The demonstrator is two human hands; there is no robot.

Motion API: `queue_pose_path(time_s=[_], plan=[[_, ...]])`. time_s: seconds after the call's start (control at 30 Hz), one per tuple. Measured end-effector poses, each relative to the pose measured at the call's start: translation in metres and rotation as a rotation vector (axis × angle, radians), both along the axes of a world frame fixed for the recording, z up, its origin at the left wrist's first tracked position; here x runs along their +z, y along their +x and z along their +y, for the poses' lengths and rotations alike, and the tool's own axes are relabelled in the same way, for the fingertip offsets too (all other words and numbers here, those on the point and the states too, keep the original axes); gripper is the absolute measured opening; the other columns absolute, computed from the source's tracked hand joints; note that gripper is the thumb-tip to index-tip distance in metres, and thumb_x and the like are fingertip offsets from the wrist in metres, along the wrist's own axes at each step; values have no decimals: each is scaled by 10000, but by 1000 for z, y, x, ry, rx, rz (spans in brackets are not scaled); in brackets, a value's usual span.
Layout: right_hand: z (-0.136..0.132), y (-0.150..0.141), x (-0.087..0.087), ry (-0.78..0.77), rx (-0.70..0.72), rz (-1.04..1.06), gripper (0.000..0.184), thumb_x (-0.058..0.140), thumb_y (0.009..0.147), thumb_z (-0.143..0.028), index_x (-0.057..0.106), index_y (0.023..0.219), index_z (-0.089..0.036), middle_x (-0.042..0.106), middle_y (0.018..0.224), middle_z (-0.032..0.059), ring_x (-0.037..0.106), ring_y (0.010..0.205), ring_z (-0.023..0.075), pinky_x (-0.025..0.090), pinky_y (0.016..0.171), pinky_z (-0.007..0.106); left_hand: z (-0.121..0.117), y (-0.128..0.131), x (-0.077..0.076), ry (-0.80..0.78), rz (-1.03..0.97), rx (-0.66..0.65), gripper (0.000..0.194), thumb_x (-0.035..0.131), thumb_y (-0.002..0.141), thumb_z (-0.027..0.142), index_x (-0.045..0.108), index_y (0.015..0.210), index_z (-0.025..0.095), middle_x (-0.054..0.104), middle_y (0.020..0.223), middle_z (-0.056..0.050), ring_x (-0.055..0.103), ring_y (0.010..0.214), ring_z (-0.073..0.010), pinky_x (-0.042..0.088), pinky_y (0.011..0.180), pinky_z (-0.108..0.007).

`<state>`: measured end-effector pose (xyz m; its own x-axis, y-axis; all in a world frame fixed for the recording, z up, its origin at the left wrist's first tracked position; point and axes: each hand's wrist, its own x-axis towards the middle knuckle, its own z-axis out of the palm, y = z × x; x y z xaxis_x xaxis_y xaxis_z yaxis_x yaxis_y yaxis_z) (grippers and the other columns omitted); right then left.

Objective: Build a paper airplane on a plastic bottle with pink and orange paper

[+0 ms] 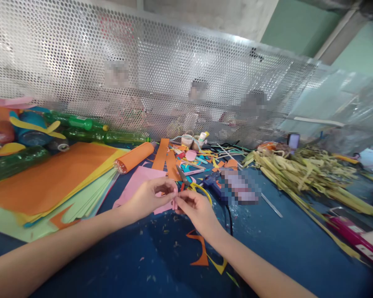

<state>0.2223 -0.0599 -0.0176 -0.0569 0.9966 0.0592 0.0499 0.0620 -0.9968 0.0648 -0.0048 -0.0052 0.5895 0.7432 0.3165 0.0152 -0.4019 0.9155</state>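
My left hand (155, 196) and my right hand (196, 210) meet at the middle of the table, fingertips pinched together. Between them is a small pink paper piece (174, 203), mostly covered by the fingers. Under and behind my left hand lies a pink paper sheet (139, 182). Scissors with yellow handles (205, 191) rest just beyond my right hand, their blades pointing away. To the right of them is a dark blue glue gun (215, 186) with a black cord. Orange paper strips (161, 155) lie behind my hands.
At left are stacked coloured sheets (59, 174) and green plastic bottles (81, 122). An orange-wrapped bottle (135, 157) stands out behind them. Dried corn husks (298, 169) spread at right. A perforated metal screen (161, 74) closes the back, people behind it. Orange scraps (200, 248) lie near me.
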Motion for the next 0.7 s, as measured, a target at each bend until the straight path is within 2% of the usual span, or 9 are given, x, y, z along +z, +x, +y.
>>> queue_pose_path(time_s=[0.17,0.4,0.57,0.7], plan=[[0,0,-1,43,-25,-81,163,610,750,-341,619,761,-178,591,644,4,576,589,138,504,604,292,0,0,3,2,35,16,34,565,747,151,574,779,158,574,775,-4,553,732,-122,458,683,-239],[-1,-2,0,91,1,-147,134,607,754,-308,599,797,-181,608,737,10,582,691,143,492,667,278,-3,1,1,17,8,115,83,581,739,161,578,822,164,589,800,-10,555,749,-130,459,733,-275],[-2,-2,2,117,-5,-146,118,610,753,-295,597,796,-186,607,762,6,579,725,139,482,692,261,2,0,-1,-249,-118,64,246,645,722,234,573,946,164,613,822,-13,573,752,-133,462,738,-282],[0,-1,2,108,-7,-118,132,617,749,-310,605,800,-190,620,754,10,592,716,141,489,705,266,8,-3,-5,-356,-90,-36,185,610,771,307,647,867,153,647,839,-35,577,779,-140,439,757,-270]])
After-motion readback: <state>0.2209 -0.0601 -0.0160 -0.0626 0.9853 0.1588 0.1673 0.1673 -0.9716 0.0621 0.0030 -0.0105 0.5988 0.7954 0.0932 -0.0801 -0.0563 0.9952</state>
